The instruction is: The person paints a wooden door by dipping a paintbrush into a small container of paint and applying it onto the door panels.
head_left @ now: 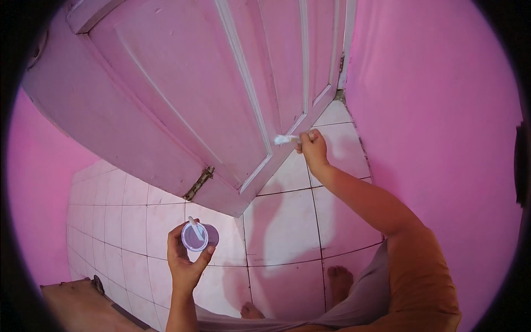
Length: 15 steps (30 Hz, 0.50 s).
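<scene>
White coats the tip of the paintbrush (286,139) that you pinch in your right hand (313,147), the handle caught between thumb and curled fingers. Your right arm enters from the lower right, bent at the elbow; the forearm slants up and to the left, and the brush points left from your hand. Its tip is over the lower part of the pink panelled door (182,94), near the white-edged moulding (253,105); whether the bristles touch the surface, you cannot tell from this view.

Your left forearm rises almost straight from the bottom edge, and your left hand (187,264) is curved around a small plastic tub (213,235), fingers along one side and thumb on the other. The tub is tilted so its round opening shows, with a white stick (196,228) leaning inside against the rim. It is held just below the door's bottom edge as seen here, near the rusty metal bolt (199,183).

Pale square tiles (282,227) cover the floor, where your bare feet (339,281) show beside grey cloth (362,290). An orange-brown sleeve (423,271) covers your upper right arm, close to the pink wall (437,110).
</scene>
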Motion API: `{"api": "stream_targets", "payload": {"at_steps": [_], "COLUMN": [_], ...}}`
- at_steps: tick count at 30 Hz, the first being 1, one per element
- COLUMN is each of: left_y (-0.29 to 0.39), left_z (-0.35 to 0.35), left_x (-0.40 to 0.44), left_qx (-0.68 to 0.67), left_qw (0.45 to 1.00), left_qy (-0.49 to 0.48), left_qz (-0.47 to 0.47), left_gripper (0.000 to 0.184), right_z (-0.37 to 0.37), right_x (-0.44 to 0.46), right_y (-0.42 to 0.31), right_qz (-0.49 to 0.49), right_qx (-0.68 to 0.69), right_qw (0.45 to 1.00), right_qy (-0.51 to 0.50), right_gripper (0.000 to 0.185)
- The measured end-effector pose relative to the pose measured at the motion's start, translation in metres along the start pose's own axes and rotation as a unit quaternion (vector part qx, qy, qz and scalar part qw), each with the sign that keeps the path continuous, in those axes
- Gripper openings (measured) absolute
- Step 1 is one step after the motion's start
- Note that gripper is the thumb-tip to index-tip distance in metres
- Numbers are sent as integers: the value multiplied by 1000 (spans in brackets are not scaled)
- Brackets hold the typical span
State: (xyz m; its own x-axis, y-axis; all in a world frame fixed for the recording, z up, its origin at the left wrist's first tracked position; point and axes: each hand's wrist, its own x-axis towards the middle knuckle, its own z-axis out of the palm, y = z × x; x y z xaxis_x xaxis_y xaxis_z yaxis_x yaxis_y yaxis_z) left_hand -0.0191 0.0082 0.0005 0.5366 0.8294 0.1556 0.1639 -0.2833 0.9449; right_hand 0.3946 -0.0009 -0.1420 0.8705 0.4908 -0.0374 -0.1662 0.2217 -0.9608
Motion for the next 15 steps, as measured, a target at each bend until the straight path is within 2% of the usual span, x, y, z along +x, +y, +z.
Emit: {"api": "stream_targets", "payload": {"at_steps": [1,4,8,11,13,15], "left_y": [0,-2,-3,-3,-5,-3], "left_z": [0,-2,-2,-3,-5,-6], "left_x": [-1,-1,0,1,1,1], "left_qx": [-3,5,4,7,7,4], "left_qw": [1000,1000,1000,1000,1000,1000], "left_qy": [3,-3,-4,-5,-2,-1], "left_qz": [-1,8,5,1,-3,-5], "left_gripper": [67,67,67,67,67,67], "right_z": [-3,-6,8,18,13,4], "right_x": [-2,-8,-1,-1,0,5], "right_y": [8,21,6,-38,-58,-34], "right_qz": [39,92,84,49,-20,-46], "right_qx": [-67,-74,-19,60,20,-29], "right_qw": [997,993,996,997,1000,999], "right_qy": [20,21,-28,-23,-6,-7], "right_gripper": [8,11,13,14,14,15]}}
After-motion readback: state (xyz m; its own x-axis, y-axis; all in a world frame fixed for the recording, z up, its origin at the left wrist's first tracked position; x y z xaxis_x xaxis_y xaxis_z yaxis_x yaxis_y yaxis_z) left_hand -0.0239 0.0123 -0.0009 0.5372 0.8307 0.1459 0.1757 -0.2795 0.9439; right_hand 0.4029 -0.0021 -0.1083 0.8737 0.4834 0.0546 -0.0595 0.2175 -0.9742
